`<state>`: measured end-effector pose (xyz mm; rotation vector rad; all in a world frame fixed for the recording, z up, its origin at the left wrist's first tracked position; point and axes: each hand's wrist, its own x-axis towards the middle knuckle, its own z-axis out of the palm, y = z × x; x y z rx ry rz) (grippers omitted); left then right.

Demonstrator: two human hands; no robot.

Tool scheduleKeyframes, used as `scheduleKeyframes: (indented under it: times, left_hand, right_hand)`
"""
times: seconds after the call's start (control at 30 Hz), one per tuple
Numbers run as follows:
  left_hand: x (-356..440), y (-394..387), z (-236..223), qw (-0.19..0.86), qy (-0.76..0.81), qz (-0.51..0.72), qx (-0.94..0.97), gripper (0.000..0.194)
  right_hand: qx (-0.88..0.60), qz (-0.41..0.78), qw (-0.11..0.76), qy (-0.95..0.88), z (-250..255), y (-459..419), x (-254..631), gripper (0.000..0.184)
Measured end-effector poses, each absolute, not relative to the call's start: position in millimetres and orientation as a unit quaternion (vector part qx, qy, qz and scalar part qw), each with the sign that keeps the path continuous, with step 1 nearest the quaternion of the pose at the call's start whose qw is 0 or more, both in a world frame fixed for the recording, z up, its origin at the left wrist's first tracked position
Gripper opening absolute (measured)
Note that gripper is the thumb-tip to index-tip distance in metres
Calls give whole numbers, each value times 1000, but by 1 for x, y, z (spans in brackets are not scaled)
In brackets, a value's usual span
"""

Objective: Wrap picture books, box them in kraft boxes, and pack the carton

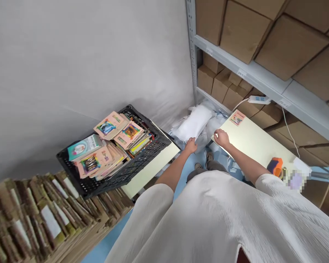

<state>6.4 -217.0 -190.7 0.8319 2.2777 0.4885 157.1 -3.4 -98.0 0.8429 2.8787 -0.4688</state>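
My left hand hangs in front of my body, its fingers loosely curled, and nothing shows in it. Beyond it lie white plastic bags on the floor; I cannot tell whether the hand touches them. My right hand hovers by the near corner of a pale table, fingers bent inward, with no held thing visible. On that table a pink booklet lies near the far corner. To the left, a black plastic crate is heaped with pink booklets and one teal booklet.
Grey metal shelving with cardboard boxes rises at the right. A white power strip and its cable hang by the shelf. An orange tape dispenser stands on the table. Flattened cardboard is stacked at lower left.
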Motion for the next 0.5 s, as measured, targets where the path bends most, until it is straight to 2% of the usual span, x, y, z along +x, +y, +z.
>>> scheduleKeyframes:
  times: [0.27,0.5]
  left_hand:
    - [-20,-197,-197,352,873,273,201,71]
    - [-47,-171,-229,341,872,343,74,64]
  right_hand:
    - [183,-166,113,962,-125,26,72,31]
    - [130,-174,197,956,-181,54,-2,31]
